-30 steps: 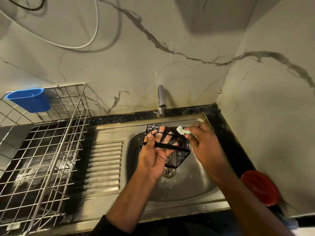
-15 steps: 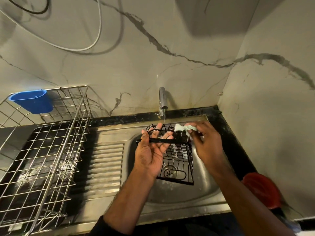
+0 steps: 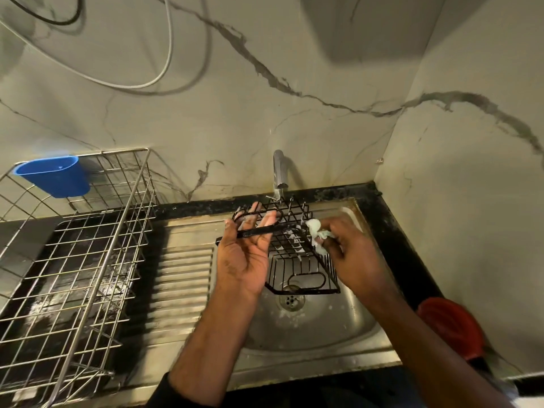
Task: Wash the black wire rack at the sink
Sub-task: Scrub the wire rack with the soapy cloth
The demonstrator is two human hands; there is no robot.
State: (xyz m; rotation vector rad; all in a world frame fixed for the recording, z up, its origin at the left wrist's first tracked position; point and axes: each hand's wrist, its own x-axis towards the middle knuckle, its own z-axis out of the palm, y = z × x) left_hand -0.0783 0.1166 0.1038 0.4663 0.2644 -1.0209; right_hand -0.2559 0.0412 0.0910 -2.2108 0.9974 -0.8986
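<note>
There — boxy black wire rack (image 3: pixel 297 254), soapy pale cloth (image 3: pixel 316 234) against it.

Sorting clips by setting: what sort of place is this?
Most likely a home kitchen corner: a stainless steel sink with tap, a wire dish drainer beside it, and marble-patterned wall tiles.

We find no legible text, label, brand, number or sign on any surface in view.
</note>
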